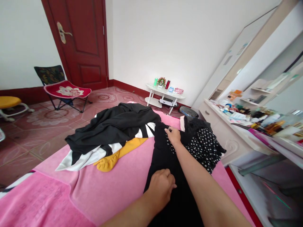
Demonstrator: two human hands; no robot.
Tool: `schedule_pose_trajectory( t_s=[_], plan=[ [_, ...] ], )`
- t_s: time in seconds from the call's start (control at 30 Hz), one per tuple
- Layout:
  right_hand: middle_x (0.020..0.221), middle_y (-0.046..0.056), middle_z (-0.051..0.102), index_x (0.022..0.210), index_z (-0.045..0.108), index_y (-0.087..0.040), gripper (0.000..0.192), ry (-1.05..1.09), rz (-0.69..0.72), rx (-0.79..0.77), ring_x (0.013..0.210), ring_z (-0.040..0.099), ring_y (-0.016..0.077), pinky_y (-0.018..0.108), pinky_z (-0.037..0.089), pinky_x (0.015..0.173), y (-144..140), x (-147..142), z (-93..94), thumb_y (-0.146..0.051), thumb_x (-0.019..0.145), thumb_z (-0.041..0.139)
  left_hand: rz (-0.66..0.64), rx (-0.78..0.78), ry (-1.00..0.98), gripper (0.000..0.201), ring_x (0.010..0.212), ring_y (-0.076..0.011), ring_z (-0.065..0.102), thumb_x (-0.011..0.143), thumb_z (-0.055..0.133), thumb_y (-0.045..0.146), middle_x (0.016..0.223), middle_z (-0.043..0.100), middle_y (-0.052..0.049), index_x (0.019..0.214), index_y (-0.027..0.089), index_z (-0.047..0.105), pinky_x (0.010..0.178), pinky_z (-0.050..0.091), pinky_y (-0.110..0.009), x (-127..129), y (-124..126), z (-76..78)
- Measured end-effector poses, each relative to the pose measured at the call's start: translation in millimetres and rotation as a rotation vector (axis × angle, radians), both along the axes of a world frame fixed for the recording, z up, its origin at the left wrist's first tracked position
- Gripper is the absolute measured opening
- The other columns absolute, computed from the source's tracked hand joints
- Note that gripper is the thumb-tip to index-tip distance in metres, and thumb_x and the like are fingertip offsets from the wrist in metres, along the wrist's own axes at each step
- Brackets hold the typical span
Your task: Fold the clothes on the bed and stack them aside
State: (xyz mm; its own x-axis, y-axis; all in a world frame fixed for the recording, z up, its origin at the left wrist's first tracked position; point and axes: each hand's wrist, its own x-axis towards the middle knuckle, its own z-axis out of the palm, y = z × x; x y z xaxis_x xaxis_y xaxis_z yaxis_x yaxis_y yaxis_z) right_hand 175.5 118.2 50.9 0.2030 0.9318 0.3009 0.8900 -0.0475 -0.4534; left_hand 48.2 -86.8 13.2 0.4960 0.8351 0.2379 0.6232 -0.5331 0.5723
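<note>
A long black garment (163, 154) lies stretched over the pink bedspread (132, 160) in front of me. My right hand (174, 136) is at its far end, fingers closed on the cloth. Nearer to me, my left hand (162, 186) rests on the same garment with its fingers curled in; whether cloth is inside them is hidden. Right of my right forearm lies a bunched black garment with white polka dots (204, 146), partly under the arm. To the left is a loose heap: black clothing (115, 123), a black-and-white piece (87, 159) and a yellow one (109, 162).
A dressing table (213, 116) crowded with bottles stands along the right. Beyond the bed are a small white table (165, 91) and a dark round-topped bin (188, 112). A folding chair (68, 90), a yellow stool (9, 102) and a red door (82, 41) are at left.
</note>
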Motion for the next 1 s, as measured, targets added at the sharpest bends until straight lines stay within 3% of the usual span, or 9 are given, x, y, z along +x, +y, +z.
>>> schedule_pose_trajectory(
  t_s=[0.13,0.27,0.37,0.47,0.6,0.67,0.73,0.87,1.0],
  plan=[
    [0.104,0.014,0.067,0.117,0.06,-0.017,0.049,-0.027,-0.176,0.051,0.1,0.061,0.0264,0.035,0.045,0.084,-6,17,0.0,-0.048,0.09,0.034,-0.086,0.074,-0.091,0.008,0.083,-0.0177,0.056,0.088,0.055,0.027,0.088,0.06,-0.002,0.088,0.021,0.059,0.075,0.042,-0.031,1,1,-3.5],
    [0.102,0.011,0.067,0.111,0.063,-0.019,0.035,-0.053,-0.167,-0.001,0.093,0.063,0.0241,0.033,0.046,0.08,-16,25,-10.9,-0.036,0.082,0.053,-0.066,0.031,-0.031,0.008,0.083,-0.0187,0.056,0.086,0.053,0.02,0.087,0.06,-0.003,0.089,0.021,0.06,0.074,0.044,-0.032,3,2,-5.4],
    [0.115,0.011,0.062,0.115,0.059,-0.018,0.035,-0.117,-0.06,0.139,0.107,0.057,0.0239,0.035,0.042,0.091,-24,17,-13.0,-0.028,0.083,0.051,-0.085,0.032,-0.036,0.024,0.084,-0.0188,0.056,0.082,0.047,0.008,0.091,0.06,-0.003,0.099,0.021,0.06,0.074,0.046,-0.031,2,1,-6.2],
    [0.126,0.01,0.057,0.12,0.056,-0.018,0.036,-0.192,0.205,0.265,0.119,0.048,0.0217,0.037,0.034,0.103,-25,4,-12.9,-0.024,0.088,0.04,-0.102,0.005,-0.055,0.036,0.083,-0.0182,0.056,0.076,0.045,0.0,0.092,0.059,-0.004,0.101,0.02,0.059,0.071,0.047,-0.029,2,0,-7.4],
    [0.146,0.011,0.038,0.138,0.04,-0.016,0.049,-0.283,0.357,-0.03,0.135,0.03,0.0241,0.046,0.023,0.11,-7,-8,-25.6,-0.033,0.092,0.036,-0.006,-0.012,-0.122,0.035,0.089,-0.019,0.057,0.077,0.041,0.001,0.101,0.059,-0.006,0.101,0.02,0.058,0.077,0.05,-0.032,2,-3,-8.5],
    [0.151,0.011,0.028,0.143,0.03,-0.015,0.056,-0.315,0.339,-0.221,0.14,0.02,0.0258,0.052,0.017,0.111,6,-10,-34.4,-0.04,0.094,0.032,0.068,0.034,-0.129,0.041,0.111,-0.0246,0.052,0.077,0.044,0.004,0.121,0.055,-0.009,0.115,0.019,0.054,0.094,0.046,-0.041,3,-3,-9.0],
    [0.154,0.01,0.02,0.147,0.023,-0.016,0.059,-0.318,0.314,-0.335,0.142,0.012,0.0258,0.055,0.011,0.111,19,-10,-39.2,-0.045,0.095,0.026,0.123,0.068,-0.102,0.056,0.131,-0.0297,0.036,0.077,0.05,0.01,0.141,0.042,-0.012,0.132,0.017,0.041,0.107,0.034,-0.05,3,-2,-10.5],
    [0.155,0.011,0.013,0.148,0.019,-0.015,0.064,-0.285,0.315,-0.421,0.143,0.008,0.0277,0.057,0.009,0.111,27,-10,-30.8,-0.049,0.094,0.027,0.125,0.0,-0.018,0.079,0.139,-0.0315,0.022,0.075,0.061,0.029,0.15,0.028,-0.017,0.143,0.009,0.026,0.113,0.025,-0.051,3,4,-16.1],
    [0.153,0.009,0.024,0.143,0.032,-0.018,0.063,-0.226,0.372,-0.421,0.141,0.019,0.0251,0.052,0.016,0.112,-2,-2,-13.7,-0.052,0.091,0.037,0.081,-0.021,0.014,0.087,0.141,-0.0313,0.018,0.073,0.063,0.044,0.151,0.023,-0.017,0.143,0.009,0.026,0.114,0.021,-0.051,1,10,-18.9]
  ],
)
